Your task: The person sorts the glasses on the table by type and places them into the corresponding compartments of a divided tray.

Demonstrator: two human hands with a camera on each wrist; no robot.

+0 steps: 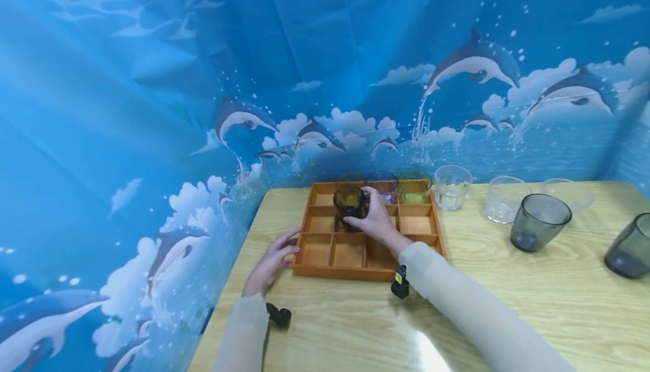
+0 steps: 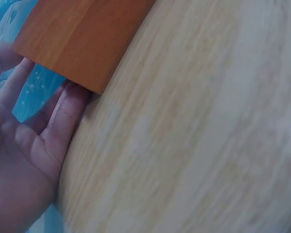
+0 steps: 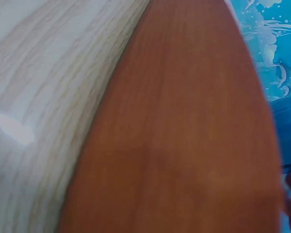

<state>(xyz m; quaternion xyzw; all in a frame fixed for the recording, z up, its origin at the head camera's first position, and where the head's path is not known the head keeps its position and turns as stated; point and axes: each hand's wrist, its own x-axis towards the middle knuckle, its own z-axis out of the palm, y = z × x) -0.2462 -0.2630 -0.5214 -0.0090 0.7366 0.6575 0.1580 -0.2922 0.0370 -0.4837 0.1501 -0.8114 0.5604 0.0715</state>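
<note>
A wooden box divided into compartments (image 1: 330,272) lies on the table. My right hand (image 1: 378,219) grips a dark grey glass (image 1: 347,208) at the middle row, left of centre; whether its base touches the box cannot be told. In the right wrist view the box's front wall (image 3: 184,121) fills the middle, and the glass (image 3: 288,128) shows at the right edge. My left hand (image 1: 274,262) rests against the box's left side, fingers loosely extended. The left wrist view shows the left hand (image 2: 34,141) with its fingertips at the box corner (image 2: 87,43).
Along the box's back row stand an amber glass (image 1: 350,180), a blue-tinted glass (image 1: 382,188) and a green glass (image 1: 414,188). Clear glasses (image 1: 452,188) stand right of the box, with grey glasses (image 1: 540,222) nearer on the table (image 1: 345,327). A dolphin-print curtain (image 1: 325,78) hangs behind.
</note>
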